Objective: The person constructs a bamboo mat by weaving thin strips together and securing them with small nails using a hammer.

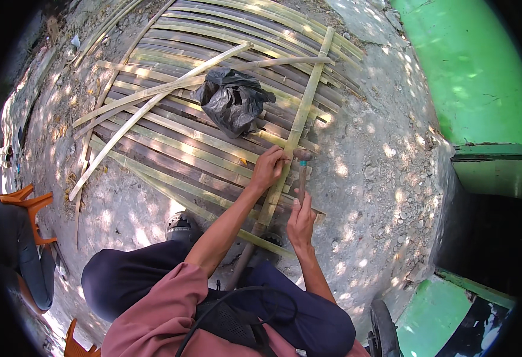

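My right hand (301,221) is wrapped round the handle of a hammer (302,178). The hammer's dark head (303,154) is close to the fingertips of my left hand (267,169). Those fingers are pinched together at a long bamboo crosspiece (304,116); whatever is between them is too small to make out. Under the crosspiece lie many bamboo slats (180,128), side by side with gaps. A crumpled black plastic bag (232,102) rests on the slats, beyond my left hand.
Loose bamboo strips (148,110) cross over the slats at the left. Rough, stony ground (374,196) borders them on the right, beside a green wall (469,71). An orange plastic chair (30,208) and another person's leg (35,268) are at the left edge.
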The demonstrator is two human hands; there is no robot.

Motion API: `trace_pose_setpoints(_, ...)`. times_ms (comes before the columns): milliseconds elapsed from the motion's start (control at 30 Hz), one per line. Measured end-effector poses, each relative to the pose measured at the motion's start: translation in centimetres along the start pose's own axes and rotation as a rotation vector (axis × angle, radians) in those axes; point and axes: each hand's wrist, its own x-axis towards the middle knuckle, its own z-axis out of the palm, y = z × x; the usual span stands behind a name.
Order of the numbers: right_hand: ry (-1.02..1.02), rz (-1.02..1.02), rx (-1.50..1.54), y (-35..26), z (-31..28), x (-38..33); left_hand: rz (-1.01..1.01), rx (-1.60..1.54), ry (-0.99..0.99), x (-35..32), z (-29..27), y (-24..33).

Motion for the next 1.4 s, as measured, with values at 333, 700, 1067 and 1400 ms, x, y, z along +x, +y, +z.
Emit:
trace_pose_setpoints(333, -0.017, 0.003, -0.027, -0.6, 0.0, -0.6, 0.002, -0.006, 0.008, 0.0, -0.2, -0.2)
trace_pose_setpoints(700, -0.031, -0.002, 0.002, -1.4, 0.5, -1.1, -0.016, 0.01, -0.008, -0.6, -0.6, 0.0)
trace_pose_setpoints(1067, 0.024, 0.044, 0.044, -1.4, -0.8, -0.2, -0.062, -0.016, -0.025, -0.1, -0.4, -0.2)
trace_pose_setpoints(1400, 0.125, -0.058, 0.023, -1.7, -0.6, -0.6, -0.036, -0.005, -0.002, -0.7, -0.5, -0.6)
